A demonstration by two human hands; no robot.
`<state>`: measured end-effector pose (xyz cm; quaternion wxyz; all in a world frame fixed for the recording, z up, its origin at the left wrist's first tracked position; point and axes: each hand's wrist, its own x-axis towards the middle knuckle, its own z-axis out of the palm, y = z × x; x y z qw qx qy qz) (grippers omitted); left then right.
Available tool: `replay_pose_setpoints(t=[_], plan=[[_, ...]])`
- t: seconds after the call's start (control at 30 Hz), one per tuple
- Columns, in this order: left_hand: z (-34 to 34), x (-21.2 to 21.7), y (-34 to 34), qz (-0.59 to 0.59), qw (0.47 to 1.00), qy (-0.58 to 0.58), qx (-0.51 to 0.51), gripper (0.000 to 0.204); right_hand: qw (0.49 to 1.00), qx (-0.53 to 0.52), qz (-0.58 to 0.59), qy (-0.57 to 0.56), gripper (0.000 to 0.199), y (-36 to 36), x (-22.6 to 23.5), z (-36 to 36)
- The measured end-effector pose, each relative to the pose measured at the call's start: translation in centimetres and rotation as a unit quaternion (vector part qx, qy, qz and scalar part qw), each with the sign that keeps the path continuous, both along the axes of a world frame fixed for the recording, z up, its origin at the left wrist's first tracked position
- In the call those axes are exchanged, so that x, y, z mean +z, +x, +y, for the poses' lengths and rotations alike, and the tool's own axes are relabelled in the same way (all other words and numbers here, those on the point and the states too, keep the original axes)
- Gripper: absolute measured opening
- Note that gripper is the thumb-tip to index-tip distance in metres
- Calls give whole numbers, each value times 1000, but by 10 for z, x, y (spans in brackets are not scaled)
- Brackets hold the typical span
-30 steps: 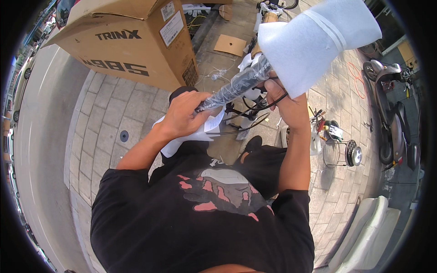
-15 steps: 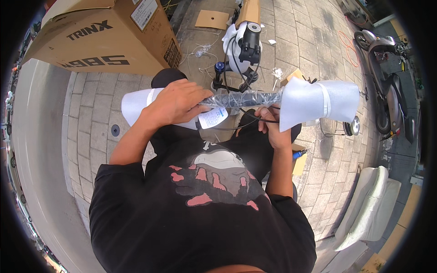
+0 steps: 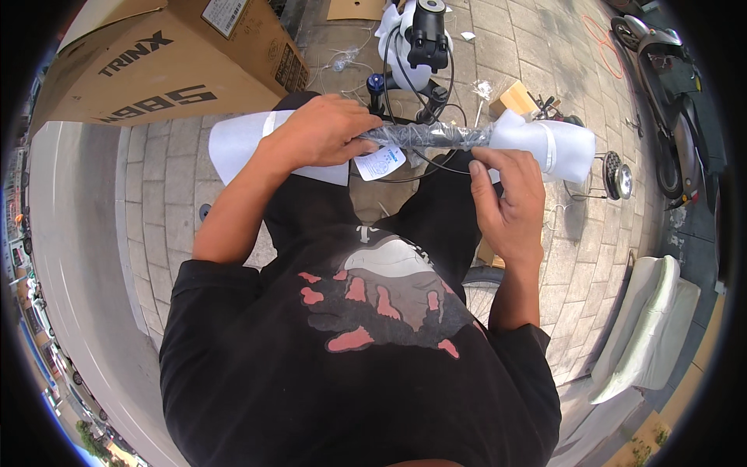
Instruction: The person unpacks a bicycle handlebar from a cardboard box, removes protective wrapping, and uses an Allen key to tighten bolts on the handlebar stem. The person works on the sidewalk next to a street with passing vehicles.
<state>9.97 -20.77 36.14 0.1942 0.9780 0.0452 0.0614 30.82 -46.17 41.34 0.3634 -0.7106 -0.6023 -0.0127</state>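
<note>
- Since a moment ago, the wrapped bar point(image 3: 426, 136) has swung level across my front, held crosswise over my knees.
- My left hand point(image 3: 323, 131) wraps its fingers round the bar beside the paper tag point(image 3: 380, 163).
- My right hand point(image 3: 506, 198) has its fingers pinching the white foam sleeve point(image 3: 556, 148) at the bar's end.
- Beyond lie a cardboard box point(image 3: 167, 62) and paving point(image 3: 156, 187).

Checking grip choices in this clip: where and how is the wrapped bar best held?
Probably on the bare plastic-wrapped middle of the bar, coming from above with fingers curled round it. It lies level across the body, thin there, while both ends sit in bulky white foam sleeves. The left hand already grips over the top near one sleeve; the right hand holds it from below near the other.
</note>
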Motion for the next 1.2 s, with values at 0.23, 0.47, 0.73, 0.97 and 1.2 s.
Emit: replay_pose_setpoints(t=[0.23, 0.47, 0.73, 0.97, 1.2], plan=[[-12, -5, -15, -51, 998, -7, 46, 39, 986, 63, -96, -122, 42, 18, -46, 46], [-22, 13, -108, -61, 948, 91, 298, 44, 980, 77, -129, -127, 52, 19, -54, 56], [-40, -36, -164, -246, 765, 162, 573, 72, 961, 79, -165, -207, 83, 20, -71, 85], [-78, -67, -161, -518, 376, -619, 455, 75, 964, 92, -117, -222, 74, 3, -46, 91], [-27, -49, -101, -527, 455, -590, 409, 59, 960, 74, -70, -260, 70, -2, -63, 101]])
